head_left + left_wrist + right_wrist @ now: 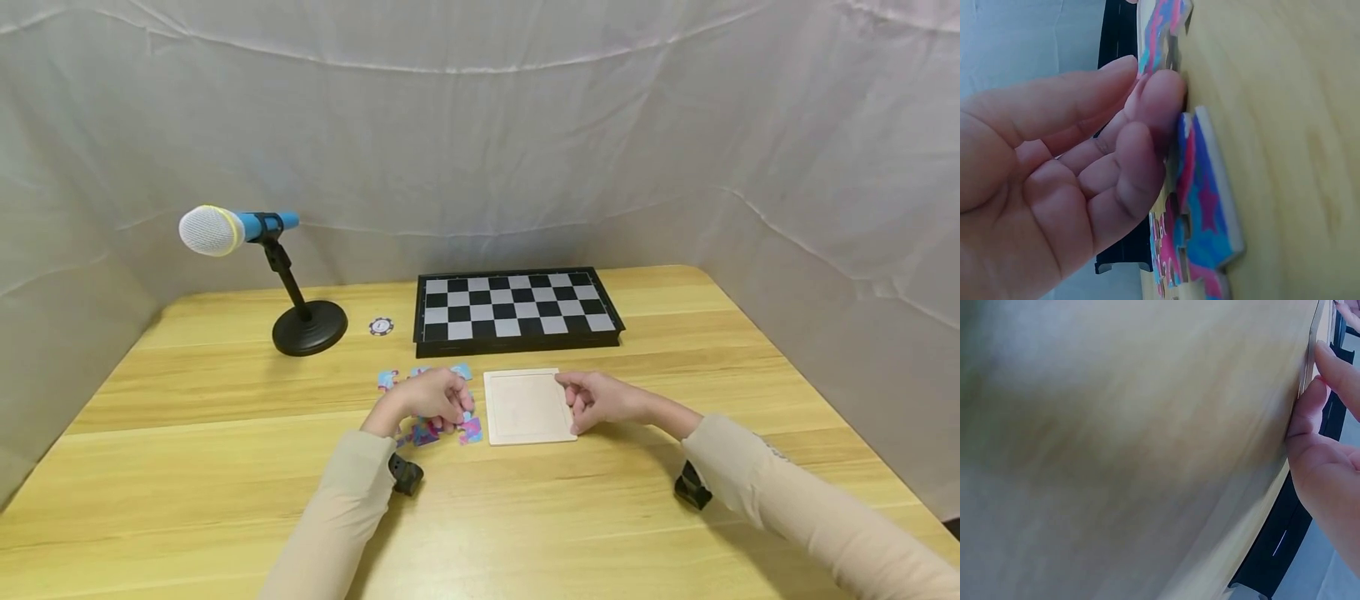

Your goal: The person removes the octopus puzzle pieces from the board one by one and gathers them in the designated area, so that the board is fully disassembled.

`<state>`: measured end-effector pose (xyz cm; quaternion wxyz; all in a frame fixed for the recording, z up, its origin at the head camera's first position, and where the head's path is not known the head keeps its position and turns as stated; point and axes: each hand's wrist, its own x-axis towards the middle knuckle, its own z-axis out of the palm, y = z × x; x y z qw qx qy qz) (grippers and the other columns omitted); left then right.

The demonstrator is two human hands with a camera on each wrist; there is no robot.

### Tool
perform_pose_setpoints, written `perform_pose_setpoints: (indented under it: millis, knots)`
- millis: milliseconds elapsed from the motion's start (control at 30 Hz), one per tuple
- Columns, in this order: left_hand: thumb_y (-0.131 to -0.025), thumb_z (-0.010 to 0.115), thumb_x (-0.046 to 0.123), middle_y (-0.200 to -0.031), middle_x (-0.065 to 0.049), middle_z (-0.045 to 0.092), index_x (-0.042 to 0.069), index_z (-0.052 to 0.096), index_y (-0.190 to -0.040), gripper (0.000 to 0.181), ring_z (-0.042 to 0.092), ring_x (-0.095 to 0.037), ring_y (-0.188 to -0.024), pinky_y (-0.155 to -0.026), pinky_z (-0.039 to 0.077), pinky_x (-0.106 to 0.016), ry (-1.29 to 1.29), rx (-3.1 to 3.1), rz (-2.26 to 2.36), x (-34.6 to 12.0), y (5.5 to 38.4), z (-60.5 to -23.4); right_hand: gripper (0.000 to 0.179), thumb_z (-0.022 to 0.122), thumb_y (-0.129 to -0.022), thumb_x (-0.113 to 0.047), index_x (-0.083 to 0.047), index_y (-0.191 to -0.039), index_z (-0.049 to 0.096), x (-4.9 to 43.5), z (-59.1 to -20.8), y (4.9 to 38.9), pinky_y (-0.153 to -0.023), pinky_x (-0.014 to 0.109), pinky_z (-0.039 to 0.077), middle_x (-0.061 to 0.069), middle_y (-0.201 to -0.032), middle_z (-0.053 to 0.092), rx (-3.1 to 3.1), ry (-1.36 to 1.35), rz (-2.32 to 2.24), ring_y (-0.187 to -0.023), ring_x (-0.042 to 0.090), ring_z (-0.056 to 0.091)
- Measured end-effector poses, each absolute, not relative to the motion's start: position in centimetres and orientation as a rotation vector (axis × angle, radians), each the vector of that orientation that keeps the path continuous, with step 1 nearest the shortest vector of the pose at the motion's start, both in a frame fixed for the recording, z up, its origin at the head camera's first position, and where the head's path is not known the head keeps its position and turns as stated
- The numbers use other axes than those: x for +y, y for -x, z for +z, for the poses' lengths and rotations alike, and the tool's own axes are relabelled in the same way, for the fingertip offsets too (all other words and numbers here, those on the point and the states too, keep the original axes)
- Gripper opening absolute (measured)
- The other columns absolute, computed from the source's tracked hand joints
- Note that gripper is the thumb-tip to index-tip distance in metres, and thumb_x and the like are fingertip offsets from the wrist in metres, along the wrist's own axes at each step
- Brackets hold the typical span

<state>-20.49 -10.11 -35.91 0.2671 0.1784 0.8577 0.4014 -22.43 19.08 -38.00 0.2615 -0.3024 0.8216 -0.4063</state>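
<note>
My left hand (435, 395) is over a group of puzzle pieces, its thumb and fingers curled together at a pink-and-blue puzzle piece (471, 431) by the group's right side. In the left wrist view, the thumb tip meets that puzzle piece (1161, 31), while another blue-and-pink piece (1207, 206) lies below the curled fingers. The left hand covers part of the group. A square pale wooden tray (527, 406) with a shallow recess lies right of the pieces. My right hand (603, 400) grips its right edge, index finger near the far corner and thumb near the front corner.
Behind the tray stands a black-framed checkered board (517, 310). A poker chip (381, 326) lies left of it. Farther left, a blue microphone (258, 225) sits on a stand with a round black base (310, 327). Pale cloth (480, 150) hangs around the wooden table (187, 500).
</note>
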Motion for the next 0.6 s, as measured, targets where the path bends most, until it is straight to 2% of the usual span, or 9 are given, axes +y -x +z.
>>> perform_pose_setpoints:
  millis: [300, 433, 600]
  knots:
    - [-0.081, 0.061, -0.001, -0.067, -0.008, 0.061, -0.004, 0.061, -0.087, 0.007, 0.052, -0.016, -0.05, -0.049, 0.044, -0.026, -0.559, 2.397, 1.102, -11.5, 20.4, -35.6, 0.074, 0.07, -0.073, 0.0, 0.018, -0.129, 0.025, 19.1, -38.0, 22.3, -0.061, 0.02, 0.041, 0.011, -0.086, 0.047, 2.231, 0.825, -1.098, -0.066, 0.012, 0.047]
    - [-0.084, 0.059, 0.007, -0.072, -0.007, 0.062, -0.004, 0.062, -0.093, 0.014, 0.056, -0.019, -0.057, -0.055, 0.045, -0.028, -0.564, 2.559, 1.067, -13.5, 20.1, -35.1, 0.06, 0.067, -0.078, -0.006, 0.017, -0.124, 0.035, 19.7, -37.6, 22.1, -0.059, 0.022, 0.043, 0.011, -0.087, 0.049, 2.242, 0.806, -1.125, -0.068, 0.016, 0.047]
    - [-0.086, 0.057, 0.01, -0.08, -0.008, 0.061, -0.004, 0.062, -0.094, 0.017, 0.056, -0.02, -0.07, -0.063, 0.046, -0.031, -0.485, 2.764, 0.972, -16.3, 19.2, -33.8, 0.04, 0.06, -0.084, -0.008, 0.017, -0.112, 0.048, 21.5, -35.8, 21.9, -0.06, 0.03, 0.049, 0.011, -0.086, 0.059, 2.398, 0.854, -1.092, -0.07, 0.021, 0.056]
